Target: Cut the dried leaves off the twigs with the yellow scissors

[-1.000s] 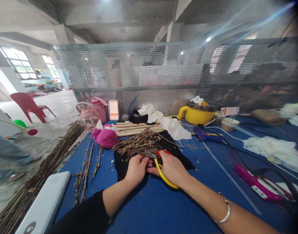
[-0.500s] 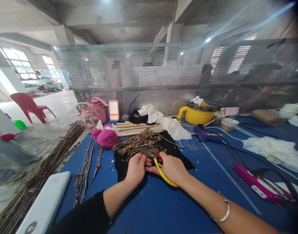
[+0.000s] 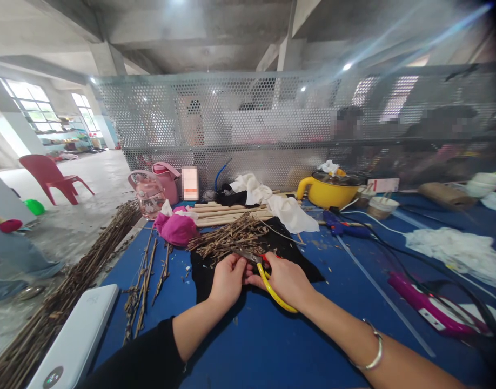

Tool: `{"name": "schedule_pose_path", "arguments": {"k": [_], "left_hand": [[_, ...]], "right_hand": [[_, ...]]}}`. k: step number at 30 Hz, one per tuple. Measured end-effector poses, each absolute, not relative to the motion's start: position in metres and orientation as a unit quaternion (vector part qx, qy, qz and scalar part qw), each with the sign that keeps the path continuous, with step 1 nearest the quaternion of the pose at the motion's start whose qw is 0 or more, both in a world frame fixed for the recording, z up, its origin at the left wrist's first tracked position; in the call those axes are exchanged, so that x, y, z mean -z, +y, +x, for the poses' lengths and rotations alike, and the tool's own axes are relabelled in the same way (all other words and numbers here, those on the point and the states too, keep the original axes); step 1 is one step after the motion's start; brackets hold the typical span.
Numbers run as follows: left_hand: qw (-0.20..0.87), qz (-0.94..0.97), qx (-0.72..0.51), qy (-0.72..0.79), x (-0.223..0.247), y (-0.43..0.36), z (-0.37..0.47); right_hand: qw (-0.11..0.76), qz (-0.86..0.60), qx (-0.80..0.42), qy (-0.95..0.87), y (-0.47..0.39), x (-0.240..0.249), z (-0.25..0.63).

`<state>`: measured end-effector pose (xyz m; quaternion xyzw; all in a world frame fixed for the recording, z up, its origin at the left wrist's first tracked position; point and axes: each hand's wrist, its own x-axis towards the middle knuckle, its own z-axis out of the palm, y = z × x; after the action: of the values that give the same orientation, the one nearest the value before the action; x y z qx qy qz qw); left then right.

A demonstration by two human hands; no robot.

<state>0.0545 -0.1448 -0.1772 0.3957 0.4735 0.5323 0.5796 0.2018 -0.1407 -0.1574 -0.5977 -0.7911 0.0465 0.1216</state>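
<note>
The right hand (image 3: 290,281) has its fingers wrapped around the scissors (image 3: 277,294), one yellow handle loop curving out below the palm and a patch of red showing beside the index finger. The dark blades point away to the left, passing just beyond the fingertips of the left hand (image 3: 227,281) and reaching the near edge of a heap of dried stems (image 3: 232,237). How far apart the blades stand cannot be told.

The left hand's fingers are curled, thumb close to the index finger, right beside the blades; whether they pinch a stem is hidden. The two hands' fingertips meet, or nearly meet, below the scissors' pivot.

The heap lies beyond both hands, partly on a black cloth (image 3: 302,265) spread over the blue desk (image 3: 313,346). Loose stalks (image 3: 145,286) lie to its left, near a white power bank (image 3: 75,335). Behind the heap are pale sticks (image 3: 227,216), with a magenta bundle (image 3: 177,229) just beside it on the left.
</note>
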Motion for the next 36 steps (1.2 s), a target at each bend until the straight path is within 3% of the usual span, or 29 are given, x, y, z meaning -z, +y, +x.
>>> {"name": "schedule_pose_path", "arguments": {"k": [10, 23, 31, 36], "left_hand": [[0.583, 0.407, -0.527, 0.466, 0.1809, -0.1432, 0.0543], [0.572, 0.423, -0.527, 0.464, 0.1817, -0.1439, 0.0530], [0.560, 0.414, -0.535, 0.478, 0.1799, -0.1413, 0.0517], [0.559, 0.422, -0.530, 0.478, 0.1801, -0.1409, 0.0526]], "right_hand": [[0.176, -0.553, -0.047, -0.813, -0.1426, 0.1540, 0.2015], [0.100, -0.605, -0.049, -0.789, -0.1400, 0.1547, 0.2017], [0.144, -0.577, -0.057, -0.802, -0.1415, 0.1529, 0.2022], [0.122, -0.583, -0.064, -0.800, -0.1410, 0.1527, 0.2044]]}}
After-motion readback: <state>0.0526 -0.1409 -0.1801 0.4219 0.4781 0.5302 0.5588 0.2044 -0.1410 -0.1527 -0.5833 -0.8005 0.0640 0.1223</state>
